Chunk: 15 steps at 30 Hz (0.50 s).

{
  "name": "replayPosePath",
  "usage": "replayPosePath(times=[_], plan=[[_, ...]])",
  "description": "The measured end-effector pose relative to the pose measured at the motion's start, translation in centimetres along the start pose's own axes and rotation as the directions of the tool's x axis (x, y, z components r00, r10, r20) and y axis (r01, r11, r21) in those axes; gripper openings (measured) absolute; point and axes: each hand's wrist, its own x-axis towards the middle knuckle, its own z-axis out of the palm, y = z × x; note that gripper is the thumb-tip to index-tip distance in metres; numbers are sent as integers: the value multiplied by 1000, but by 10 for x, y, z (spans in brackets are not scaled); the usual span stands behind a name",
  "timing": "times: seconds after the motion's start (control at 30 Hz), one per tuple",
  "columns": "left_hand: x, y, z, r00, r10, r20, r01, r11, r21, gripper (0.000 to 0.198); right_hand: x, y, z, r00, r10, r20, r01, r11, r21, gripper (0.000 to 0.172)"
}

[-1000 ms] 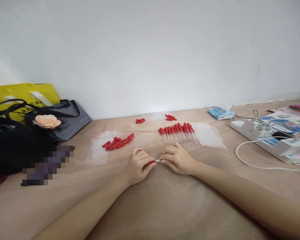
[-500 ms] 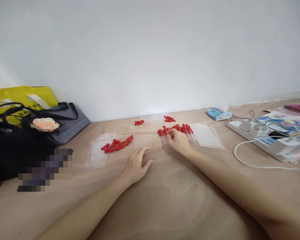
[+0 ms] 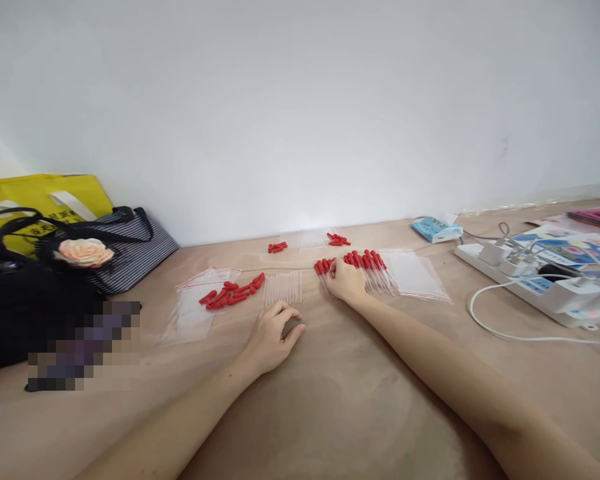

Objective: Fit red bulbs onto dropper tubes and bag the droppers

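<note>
My left hand (image 3: 274, 338) rests on the cloth with thumb and fingers apart, holding nothing. Just beyond its fingertips lies a row of thin clear tubes (image 3: 283, 287). My right hand (image 3: 347, 280) is closed, its fingertips pinched at a red-bulbed dropper in the row of droppers (image 3: 373, 261); the fingers partly hide the dropper. Those droppers lie side by side, red bulbs away from me and clear tips towards me. Left of the tubes, a pile of loose red rubber bulbs (image 3: 233, 293) lies partly on clear zip bags (image 3: 187, 313).
Farther back are more red bulbs (image 3: 339, 239) and clear tubes (image 3: 310, 239) near the wall. At right stand a tissue pack (image 3: 436, 229) and a power strip (image 3: 530, 283) with trailing cables. A striped bag (image 3: 143, 257) and a yellow bag (image 3: 87, 190) stand at left.
My right hand has shifted slightly left along the dropper row, uncovering some bulbs on its right. My left hand has stayed nearly in place, its fingers a little more curled.
</note>
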Motion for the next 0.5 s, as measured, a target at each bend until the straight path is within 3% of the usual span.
replayPosePath(times=[0.13,0.27,0.33,0.37,0.4,0.43,0.47,0.5], plan=[[0,-1,0,1000,1,12,-1,1000,-3,11,-5,-4,-4,999,-43,-8,43,999,-7,20],[-2,0,3,1000,14,15,-14,1000,-11,11,-11,-22,-5,989,-133,60,134,991,-16,23],[0,0,3,998,8,-59,-11,999,-46,15,-13,-34,-4,986,-120,116,122,992,-8,24],[1,-2,1,985,-10,-170,-1,998,-68,20,-12,-40,-3,984,-105,147,107,994,-3,25],[4,-5,-3,943,-44,-329,13,995,-96,26,-12,-46,-1,980,-89,178,90,996,3,26],[7,-10,-7,859,-94,-504,33,991,-128,33,-10,-51,0,976,-74,206,74,997,10,28],[10,-17,-13,731,-152,-665,59,985,-160,37,-8,-55,1,971,-61,231,58,998,17,29],[13,-25,-20,614,-212,-760,93,976,-197,41,-6,-59,1,967,-49,251,44,999,24,30]])
